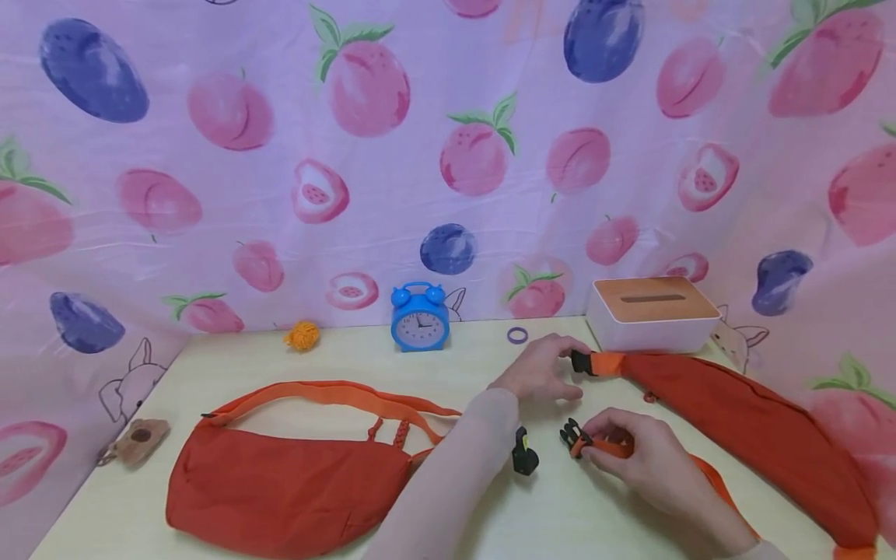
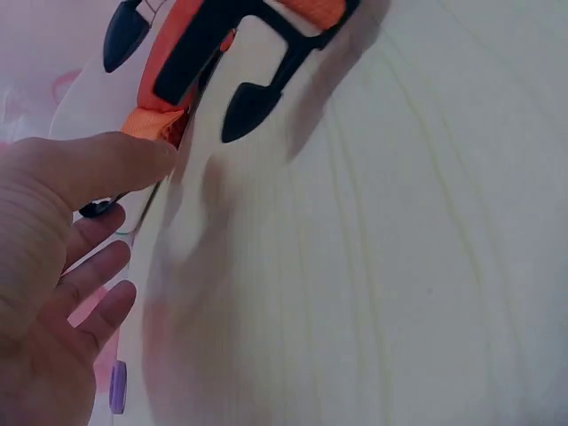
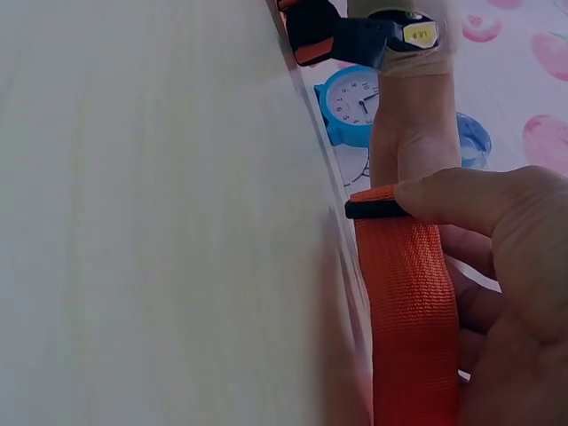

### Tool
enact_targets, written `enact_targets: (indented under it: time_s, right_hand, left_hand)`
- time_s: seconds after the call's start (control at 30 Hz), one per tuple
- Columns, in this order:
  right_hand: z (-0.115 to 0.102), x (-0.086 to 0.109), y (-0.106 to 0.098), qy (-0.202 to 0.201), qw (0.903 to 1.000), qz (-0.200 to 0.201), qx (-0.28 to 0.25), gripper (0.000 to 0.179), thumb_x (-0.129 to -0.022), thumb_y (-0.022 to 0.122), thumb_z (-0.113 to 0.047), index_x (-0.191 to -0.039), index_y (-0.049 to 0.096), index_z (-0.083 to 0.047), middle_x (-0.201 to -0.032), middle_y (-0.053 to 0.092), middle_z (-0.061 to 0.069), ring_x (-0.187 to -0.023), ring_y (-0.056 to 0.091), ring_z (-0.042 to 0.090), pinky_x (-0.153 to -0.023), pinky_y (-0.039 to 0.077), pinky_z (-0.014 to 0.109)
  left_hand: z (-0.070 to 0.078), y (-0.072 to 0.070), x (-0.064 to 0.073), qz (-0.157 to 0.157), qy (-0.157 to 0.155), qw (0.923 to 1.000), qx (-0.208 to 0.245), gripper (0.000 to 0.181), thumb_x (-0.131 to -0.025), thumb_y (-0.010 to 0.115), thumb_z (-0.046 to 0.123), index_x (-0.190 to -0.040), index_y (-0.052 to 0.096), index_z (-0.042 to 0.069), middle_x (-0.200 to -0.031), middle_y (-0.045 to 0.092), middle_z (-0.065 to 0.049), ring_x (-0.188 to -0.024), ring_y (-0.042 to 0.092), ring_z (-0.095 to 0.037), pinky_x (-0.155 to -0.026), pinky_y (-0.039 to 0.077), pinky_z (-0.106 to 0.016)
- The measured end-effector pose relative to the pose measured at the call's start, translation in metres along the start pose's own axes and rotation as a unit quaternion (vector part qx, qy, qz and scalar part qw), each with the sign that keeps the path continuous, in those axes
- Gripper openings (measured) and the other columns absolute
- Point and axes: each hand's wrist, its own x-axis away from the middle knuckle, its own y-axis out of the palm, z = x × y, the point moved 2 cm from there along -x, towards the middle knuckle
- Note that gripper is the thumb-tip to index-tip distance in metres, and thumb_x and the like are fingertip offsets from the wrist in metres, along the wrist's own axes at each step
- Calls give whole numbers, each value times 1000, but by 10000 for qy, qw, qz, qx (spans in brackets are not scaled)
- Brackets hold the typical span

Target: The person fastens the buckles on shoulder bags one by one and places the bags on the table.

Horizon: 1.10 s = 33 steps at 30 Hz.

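Observation:
At the right of the head view lies a red waist bag [image 1: 752, 424] with orange straps. My left hand [image 1: 542, 369] reaches to the black buckle half [image 1: 582, 362] at its far end, the index finger right at the buckle and the thumb apart below. My right hand [image 1: 640, 455] pinches the bag's other orange strap [image 3: 408, 302] just behind the pronged black buckle half [image 1: 575, 438]. Those prongs [image 2: 250, 111] show large in the left wrist view, over the table. The two buckle halves are apart.
Another red bag [image 1: 287, 490] with an orange strap lies at the left. Along the back are a yellow yarn ball [image 1: 303, 336], a blue alarm clock [image 1: 420, 323], a purple ring [image 1: 517, 335] and a wood-topped tissue box [image 1: 654, 315]. A brown plush [image 1: 142, 442] sits at the left edge.

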Motion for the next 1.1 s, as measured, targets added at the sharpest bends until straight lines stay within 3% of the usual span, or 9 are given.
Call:
enact_targets:
  time_s: [0.17,0.3,0.43,0.67,0.87,0.97,1.1]
  right_hand:
    - [-1,1,-4,-122,9998,128,36,23,-94,91,-15,-114,81,-21,-107,80,-9,-103,70,15,-88,59,21]
    - [-2,2,-7,-278,9986,391,234,24,-98,88,-18,-120,80,-22,-112,80,-9,-107,69,17,-92,58,25]
    - [-2,6,-10,-488,9956,793,80,32,-101,85,-18,-131,75,-20,-118,81,-6,-114,73,19,-97,51,15]
    - [-3,7,-13,-871,9869,1229,-575,33,-106,76,-7,-135,64,-12,-127,78,6,-111,73,8,-95,52,9]
    - [-2,8,-13,-1287,9759,1296,-1196,31,-107,70,1,-136,61,-4,-128,76,17,-106,75,6,-90,62,17]
    - [-2,8,-13,-1197,9763,1357,-1191,33,-106,74,-2,-137,63,-7,-129,76,14,-107,73,5,-90,61,16]
    - [-3,9,-13,-778,9818,1400,-1016,49,-97,90,-19,-139,65,-15,-129,75,6,-111,68,10,-91,59,16]
  left_hand:
    - [2,-9,7,543,182,9981,242,50,-85,99,15,-129,77,21,-119,71,6,-116,67,-15,-106,53,-23]
    - [1,-15,12,822,158,9951,535,41,-83,101,14,-116,76,20,-108,70,8,-109,68,-16,-102,54,-25]
    - [3,-20,19,1029,203,9917,748,36,-84,99,10,-109,74,18,-106,69,7,-105,70,-16,-103,58,-27]
    - [11,-28,34,1301,577,9806,1349,32,-87,94,0,-110,74,9,-108,72,2,-98,71,-9,-104,63,-35]
    - [15,-31,51,1460,462,9654,2113,28,-92,87,-2,-113,71,7,-115,67,0,-104,68,-6,-103,64,-44]
    - [15,-31,59,1512,418,9582,2390,27,-96,82,-2,-116,68,9,-122,62,0,-111,65,-7,-105,64,-46]
    - [14,-32,69,1577,470,9519,2586,28,-99,76,-4,-122,66,11,-128,59,-2,-118,64,-11,-104,63,-37]
